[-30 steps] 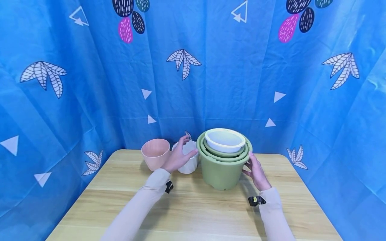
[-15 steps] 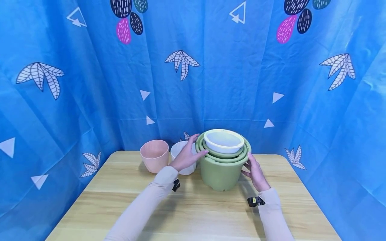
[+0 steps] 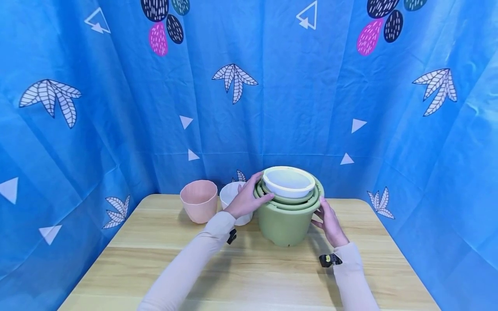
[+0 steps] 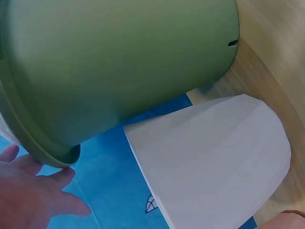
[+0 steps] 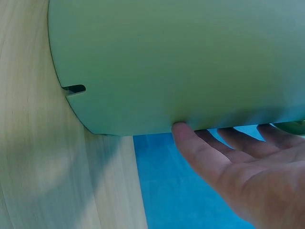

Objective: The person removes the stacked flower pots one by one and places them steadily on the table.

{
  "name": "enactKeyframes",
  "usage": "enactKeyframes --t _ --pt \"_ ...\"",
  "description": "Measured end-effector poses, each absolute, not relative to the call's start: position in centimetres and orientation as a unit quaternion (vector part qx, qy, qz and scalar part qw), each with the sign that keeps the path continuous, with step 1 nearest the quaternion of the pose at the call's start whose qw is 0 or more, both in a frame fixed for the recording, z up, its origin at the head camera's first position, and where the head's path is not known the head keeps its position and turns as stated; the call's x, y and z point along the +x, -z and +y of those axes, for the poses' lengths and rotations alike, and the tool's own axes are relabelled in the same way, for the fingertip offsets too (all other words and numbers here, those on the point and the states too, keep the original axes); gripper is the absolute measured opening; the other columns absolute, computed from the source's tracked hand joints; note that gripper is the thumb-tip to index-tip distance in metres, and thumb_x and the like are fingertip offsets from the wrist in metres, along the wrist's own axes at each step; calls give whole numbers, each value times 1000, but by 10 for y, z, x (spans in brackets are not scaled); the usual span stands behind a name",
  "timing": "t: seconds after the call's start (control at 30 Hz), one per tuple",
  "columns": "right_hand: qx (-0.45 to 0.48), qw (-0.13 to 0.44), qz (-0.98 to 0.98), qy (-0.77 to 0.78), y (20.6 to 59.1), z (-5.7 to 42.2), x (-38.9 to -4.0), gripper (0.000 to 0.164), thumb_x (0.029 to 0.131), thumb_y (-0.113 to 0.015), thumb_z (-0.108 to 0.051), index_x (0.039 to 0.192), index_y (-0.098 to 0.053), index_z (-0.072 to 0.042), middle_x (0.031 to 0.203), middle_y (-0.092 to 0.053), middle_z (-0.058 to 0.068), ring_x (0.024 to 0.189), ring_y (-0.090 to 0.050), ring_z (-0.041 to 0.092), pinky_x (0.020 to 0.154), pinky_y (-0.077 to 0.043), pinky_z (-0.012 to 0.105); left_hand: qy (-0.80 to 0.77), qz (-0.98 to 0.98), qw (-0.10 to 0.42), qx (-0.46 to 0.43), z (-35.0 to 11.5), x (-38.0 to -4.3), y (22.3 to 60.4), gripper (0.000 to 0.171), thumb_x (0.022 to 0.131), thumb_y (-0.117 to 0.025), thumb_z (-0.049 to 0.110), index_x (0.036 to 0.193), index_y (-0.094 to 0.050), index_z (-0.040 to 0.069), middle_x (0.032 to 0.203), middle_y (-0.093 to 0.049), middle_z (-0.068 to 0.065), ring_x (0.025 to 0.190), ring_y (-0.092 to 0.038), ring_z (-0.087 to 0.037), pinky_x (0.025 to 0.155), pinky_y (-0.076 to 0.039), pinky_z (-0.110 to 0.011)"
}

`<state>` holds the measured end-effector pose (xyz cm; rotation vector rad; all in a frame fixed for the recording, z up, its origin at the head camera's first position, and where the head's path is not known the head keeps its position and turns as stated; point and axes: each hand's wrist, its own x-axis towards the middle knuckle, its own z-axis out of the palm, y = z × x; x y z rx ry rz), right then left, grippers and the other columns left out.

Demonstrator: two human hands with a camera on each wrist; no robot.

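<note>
A large green flowerpot stands upright on the table, with smaller green pots nested in it. At the top of this stack sits a white pot, slightly tilted. My left hand reaches over the left rim, thumb and fingers spread beside the white pot. In the left wrist view, its fingers show right at the green rim. My right hand rests against the large pot's right side, fingertips touching its wall. Behind my left hand is another white pot, partly hidden in the head view.
A pink pot stands at the back left of the wooden table, close to the separate white pot. A blue patterned curtain hangs behind the table and along both sides.
My left hand has moved right, from in front of the separate white pot to over the green stack's left rim. My right hand stays against the large pot.
</note>
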<state>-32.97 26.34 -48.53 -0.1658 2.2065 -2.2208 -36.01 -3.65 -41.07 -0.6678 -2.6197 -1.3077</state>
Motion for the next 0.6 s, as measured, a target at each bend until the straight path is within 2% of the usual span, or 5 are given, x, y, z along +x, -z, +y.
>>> enactKeyframes --t 0.27,0.6 --pt "-52 6 705 708 486 264 -330 79 108 -20 -63 161 -24 -6 169 -28 20 156 -29 42 120 -33 66 420 -876 84 -224 -31 -364 412 92 91 -70 59 163 -27 23 166 -38 -1 158 -30 -23 124 1 -74" --pt "-57 -1 711 700 483 262 -327 78 108 -19 -62 161 -23 -5 169 -27 22 154 -31 43 119 -35 65 379 -892 83 -232 -26 -369 409 90 92 -66 63 163 -27 24 165 -37 -6 157 -31 -29 122 -6 -77"
